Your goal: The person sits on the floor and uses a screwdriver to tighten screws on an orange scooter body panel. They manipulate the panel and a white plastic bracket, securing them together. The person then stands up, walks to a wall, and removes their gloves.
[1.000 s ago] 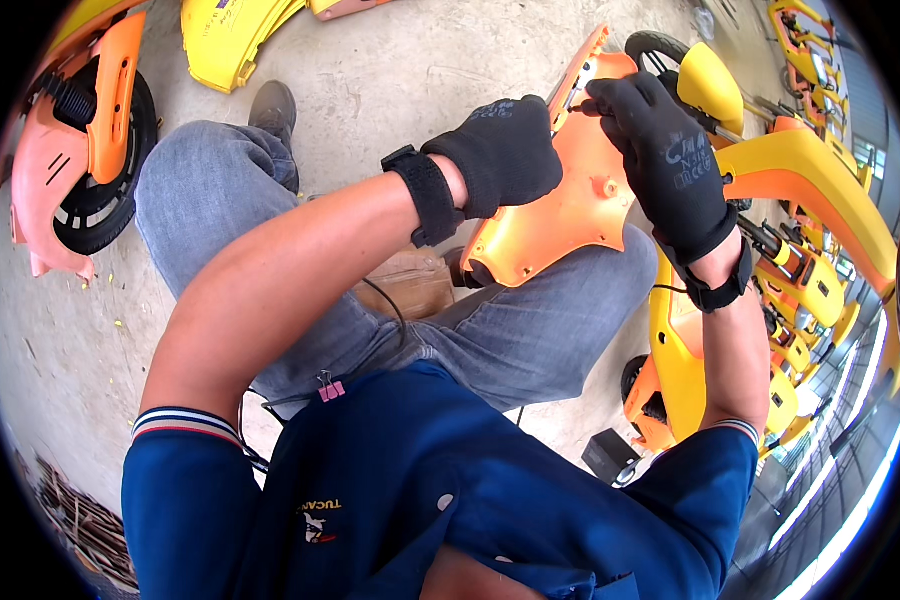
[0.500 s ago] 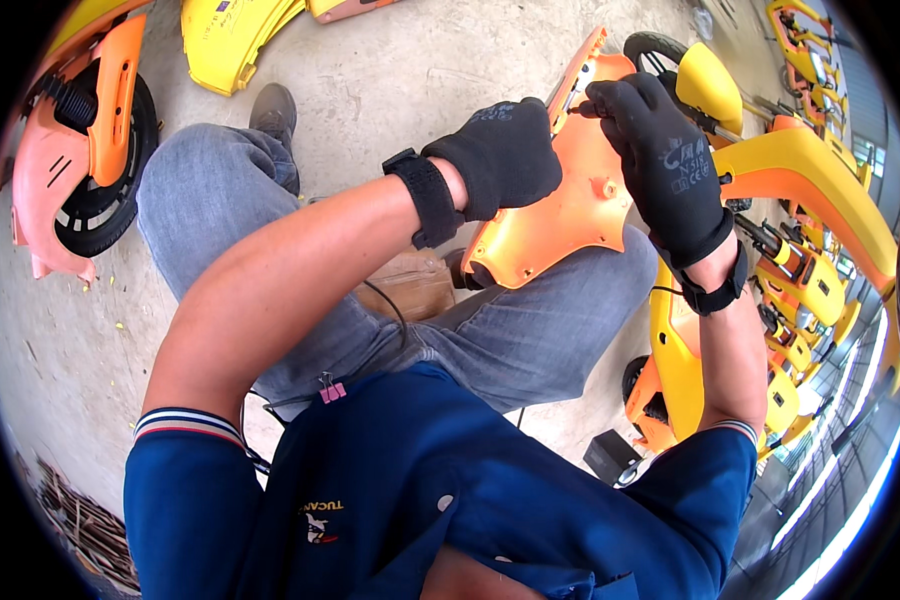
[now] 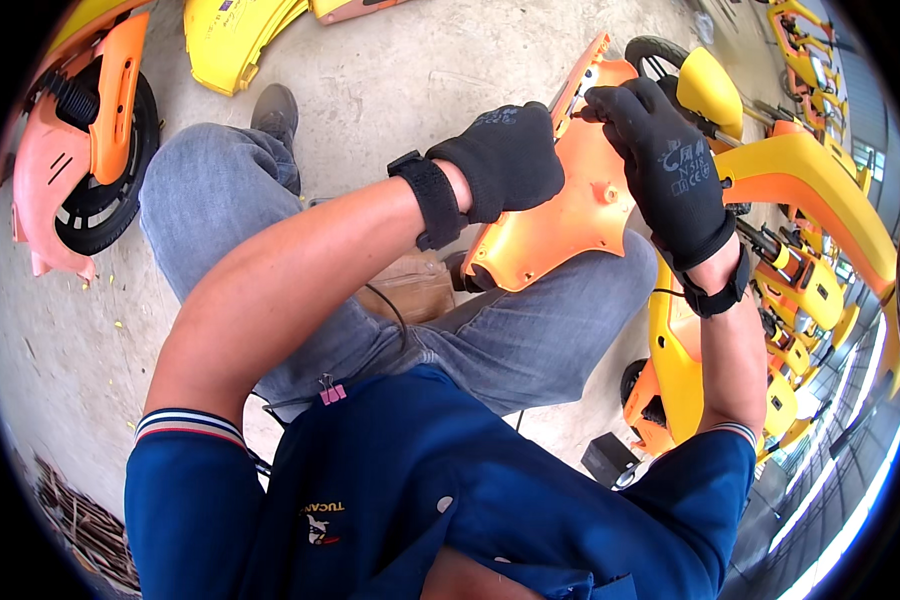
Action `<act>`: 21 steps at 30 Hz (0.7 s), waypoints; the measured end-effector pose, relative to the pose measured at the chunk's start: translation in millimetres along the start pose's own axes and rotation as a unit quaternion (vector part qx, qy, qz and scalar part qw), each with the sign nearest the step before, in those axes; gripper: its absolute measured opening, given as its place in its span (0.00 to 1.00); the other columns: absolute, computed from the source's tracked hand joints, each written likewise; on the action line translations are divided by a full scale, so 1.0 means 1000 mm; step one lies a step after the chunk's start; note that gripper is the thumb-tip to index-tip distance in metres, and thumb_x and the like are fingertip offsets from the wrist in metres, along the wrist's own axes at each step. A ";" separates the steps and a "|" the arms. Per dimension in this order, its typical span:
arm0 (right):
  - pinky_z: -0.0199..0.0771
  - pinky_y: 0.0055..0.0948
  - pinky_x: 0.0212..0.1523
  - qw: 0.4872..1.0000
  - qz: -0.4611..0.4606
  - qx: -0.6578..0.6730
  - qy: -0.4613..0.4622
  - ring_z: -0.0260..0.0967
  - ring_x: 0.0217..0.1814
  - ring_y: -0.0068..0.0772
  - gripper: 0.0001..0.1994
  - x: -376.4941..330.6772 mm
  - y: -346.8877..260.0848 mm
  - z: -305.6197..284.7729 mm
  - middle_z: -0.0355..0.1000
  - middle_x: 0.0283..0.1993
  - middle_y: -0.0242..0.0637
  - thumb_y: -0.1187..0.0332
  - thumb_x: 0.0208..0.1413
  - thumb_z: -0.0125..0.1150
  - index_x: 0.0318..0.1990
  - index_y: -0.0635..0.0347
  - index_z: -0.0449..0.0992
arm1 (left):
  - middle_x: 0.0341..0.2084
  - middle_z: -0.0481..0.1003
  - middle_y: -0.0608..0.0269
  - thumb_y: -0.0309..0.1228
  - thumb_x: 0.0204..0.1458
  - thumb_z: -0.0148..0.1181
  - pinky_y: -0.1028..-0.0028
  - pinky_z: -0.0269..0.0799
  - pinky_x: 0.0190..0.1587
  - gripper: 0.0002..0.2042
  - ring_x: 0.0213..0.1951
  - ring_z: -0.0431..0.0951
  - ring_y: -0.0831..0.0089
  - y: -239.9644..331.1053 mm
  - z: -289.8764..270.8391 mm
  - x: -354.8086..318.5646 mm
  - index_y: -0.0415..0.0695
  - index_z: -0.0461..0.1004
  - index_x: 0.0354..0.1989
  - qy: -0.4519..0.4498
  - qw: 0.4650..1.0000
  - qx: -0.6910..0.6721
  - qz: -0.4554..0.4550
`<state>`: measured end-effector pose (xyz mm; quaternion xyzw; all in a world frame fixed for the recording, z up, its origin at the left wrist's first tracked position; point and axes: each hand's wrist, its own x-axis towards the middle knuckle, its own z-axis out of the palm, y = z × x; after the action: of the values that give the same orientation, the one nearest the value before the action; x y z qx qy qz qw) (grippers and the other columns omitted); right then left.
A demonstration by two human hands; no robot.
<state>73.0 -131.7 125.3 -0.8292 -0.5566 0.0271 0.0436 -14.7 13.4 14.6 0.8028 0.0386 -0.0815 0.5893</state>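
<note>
An orange plastic scooter panel point(image 3: 590, 215) leans over my right thigh, its inner side with raised screw posts facing up. My left hand point(image 3: 507, 165), in a black glove, is closed at the panel's left edge and grips it; its fingertips are hidden. Over the panel's upper part, my right hand point(image 3: 660, 160), gloved the same way, pinches with thumb and forefinger. A small dark tip shows at the pinch, close to the panel's narrow raised edge, but its kind cannot be made out.
An orange and pink scooter part with a black wheel point(image 3: 110, 160) stands at left. Yellow panels point(image 3: 235, 45) lie on the concrete at the top. Several yellow scooters point(image 3: 810, 285) stand along the right. Behind my right elbow is a black box point(image 3: 608, 458); sticks point(image 3: 85, 525) lie lower left.
Hardly anything differs. The panel's upper end has tipped slightly down and right, and my left hand has shifted a little with it. My right hand keeps its pinch.
</note>
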 end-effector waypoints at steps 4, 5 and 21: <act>0.72 0.37 0.33 0.999 0.045 -0.003 0.011 0.73 0.35 0.48 0.09 -0.003 0.006 0.006 0.72 0.39 0.43 0.74 0.56 0.59 0.43 0.57 0.71 | 0.20 0.77 0.49 0.29 0.46 0.56 0.61 0.74 0.30 0.09 0.24 0.80 0.57 0.000 0.003 -0.003 0.35 0.68 0.31 0.024 1.000 0.012 0.006; 0.72 0.37 0.34 0.998 0.062 -0.024 -0.003 0.73 0.35 0.48 0.09 -0.004 0.007 0.007 0.72 0.38 0.43 0.73 0.56 0.59 0.43 0.57 0.71 | 0.21 0.77 0.49 0.29 0.46 0.56 0.61 0.74 0.30 0.09 0.24 0.80 0.57 -0.002 0.004 -0.003 0.35 0.68 0.31 0.027 1.000 0.010 0.008; 0.72 0.40 0.33 0.998 0.062 -0.022 -0.008 0.73 0.35 0.49 0.08 -0.006 0.004 0.009 0.70 0.38 0.47 0.74 0.56 0.59 0.43 0.59 0.71 | 0.21 0.77 0.49 0.30 0.46 0.55 0.62 0.74 0.31 0.10 0.25 0.80 0.57 -0.002 0.005 -0.004 0.35 0.67 0.32 0.017 1.000 0.005 -0.007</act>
<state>73.7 -139.0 116.3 -0.8624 -0.5053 0.0246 0.0191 -19.4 9.5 12.5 0.8068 0.0532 -0.0722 0.5840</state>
